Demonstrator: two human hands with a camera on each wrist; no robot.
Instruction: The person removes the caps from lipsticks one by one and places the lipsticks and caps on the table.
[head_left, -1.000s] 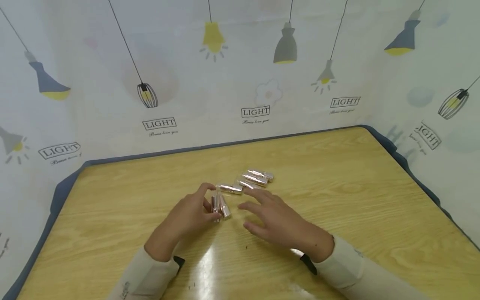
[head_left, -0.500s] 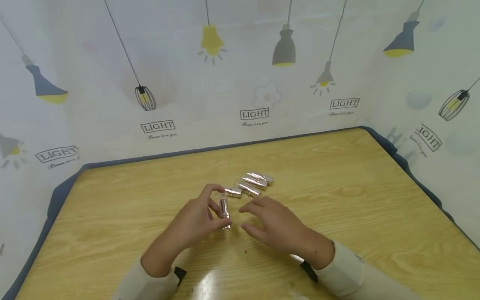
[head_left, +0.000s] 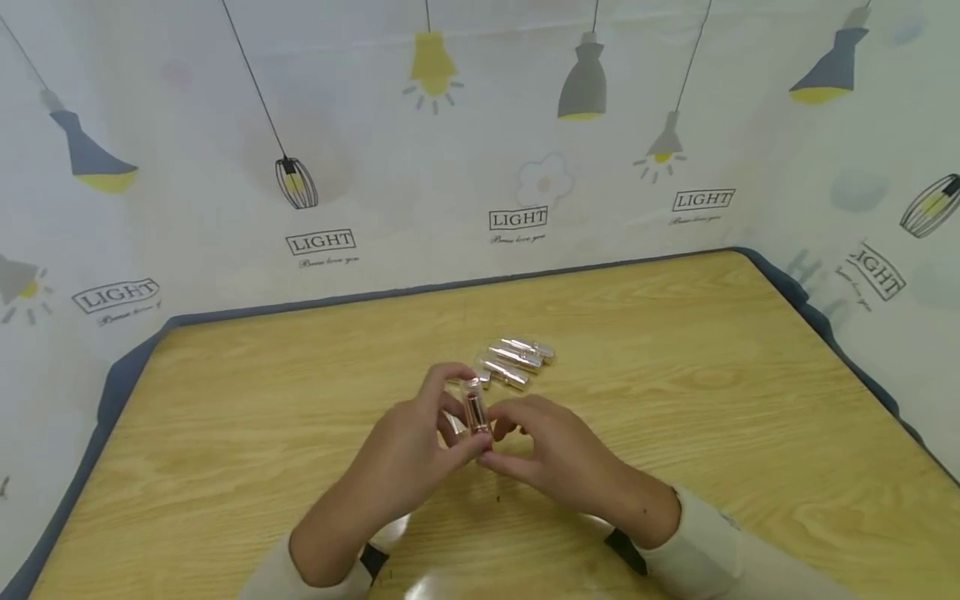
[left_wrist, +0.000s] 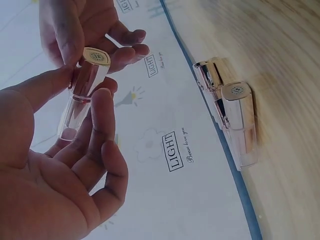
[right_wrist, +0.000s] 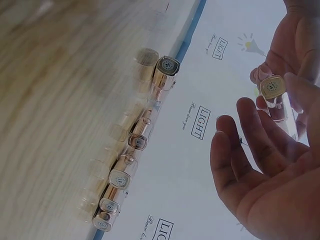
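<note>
left hand (head_left: pixel 408 437) pinches the tube (head_left: pixel 476 408); right hand (head_left: pixel 566 442) at its metallic end (left_wrist: pixel 92 75), whether clamped cannot tell. judged light, stiff, slippery; hold that end, nearest the thumbs.

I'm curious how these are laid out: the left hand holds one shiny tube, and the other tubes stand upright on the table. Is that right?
Not quite: the other tubes aren't standing upright; they lie on their sides on the table, as the head view shows. The left hand does hold one shiny tube.
</note>
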